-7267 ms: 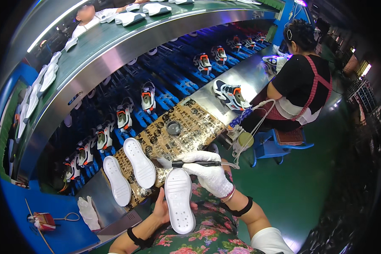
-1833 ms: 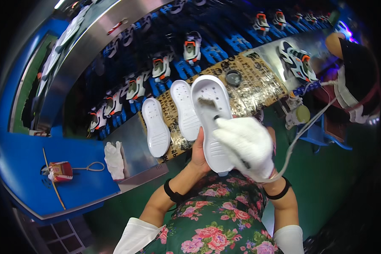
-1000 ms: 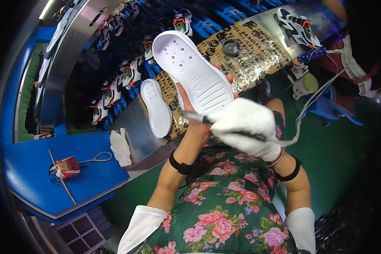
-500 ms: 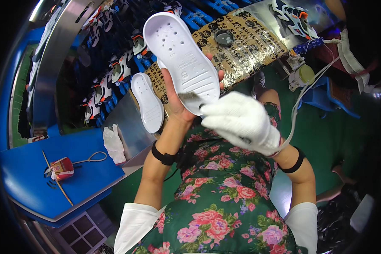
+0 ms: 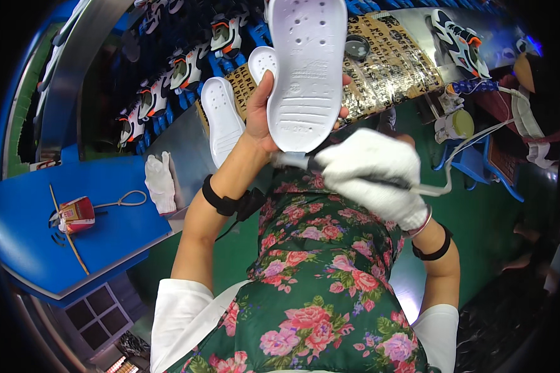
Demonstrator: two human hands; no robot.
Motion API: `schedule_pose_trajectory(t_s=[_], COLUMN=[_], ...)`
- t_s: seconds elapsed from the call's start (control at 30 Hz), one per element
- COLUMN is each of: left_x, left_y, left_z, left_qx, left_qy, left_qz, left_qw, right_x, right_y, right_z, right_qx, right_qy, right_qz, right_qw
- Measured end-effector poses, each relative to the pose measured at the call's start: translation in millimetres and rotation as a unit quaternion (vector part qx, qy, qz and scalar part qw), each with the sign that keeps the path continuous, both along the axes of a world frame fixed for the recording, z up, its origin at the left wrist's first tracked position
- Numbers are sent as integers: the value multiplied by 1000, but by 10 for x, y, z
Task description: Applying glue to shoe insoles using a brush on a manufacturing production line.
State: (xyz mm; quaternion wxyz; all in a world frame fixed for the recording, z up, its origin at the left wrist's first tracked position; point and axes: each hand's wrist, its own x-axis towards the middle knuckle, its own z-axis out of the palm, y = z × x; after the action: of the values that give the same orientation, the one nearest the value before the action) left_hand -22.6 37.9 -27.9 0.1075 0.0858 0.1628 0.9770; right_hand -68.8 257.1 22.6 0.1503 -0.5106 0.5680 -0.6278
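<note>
Holding a white shoe sole [image 5: 306, 71] upright near the camera, the bare left hand [image 5: 262, 115] clamped its heel; toe cut off at frame top. Gloved right hand [image 5: 370, 175] had fingers closed around a corded tool [image 5: 295, 161], tip hidden behind the sole.

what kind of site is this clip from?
Most likely a shoe factory assembly line. The left hand holds up a white shoe sole, the gloved right hand works a brush-like tool at its heel, and part-built sneakers ride blue holders on a conveyor behind the bench.
</note>
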Motion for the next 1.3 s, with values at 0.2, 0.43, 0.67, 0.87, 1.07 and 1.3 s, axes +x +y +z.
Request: schedule_pose_trajectory(t_s=[0.2, 0.43, 0.67, 0.87, 1.07, 1.3], left_x=[-30, 43, -4, 16, -61, 90], left_y=[-96, -188, -291, -249, -216, -204], left_z=[160, 192, 141, 162, 141, -59], left_qx=[-43, -150, -105, -198, -140, -62], left_qy=[-27, -24, 4, -4, -61, -115], left_qz=[-22, -29, -99, -26, 27, 38], left_qw=[998, 988, 990, 980, 988, 991], right_x=[42, 50, 180, 61, 130, 121], right_y=[-53, 8, -3, -34, -75, -64], right_z=[-50, 90, -89, 16, -76, -121], right_qx=[-35, -26, -40, -36, -8, 34], right_qy=[224, 81, 301, 117, -40, -141], right_qz=[-64, 59, -8, -27, -20, -4], right_qw=[972, 995, 953, 992, 999, 989])
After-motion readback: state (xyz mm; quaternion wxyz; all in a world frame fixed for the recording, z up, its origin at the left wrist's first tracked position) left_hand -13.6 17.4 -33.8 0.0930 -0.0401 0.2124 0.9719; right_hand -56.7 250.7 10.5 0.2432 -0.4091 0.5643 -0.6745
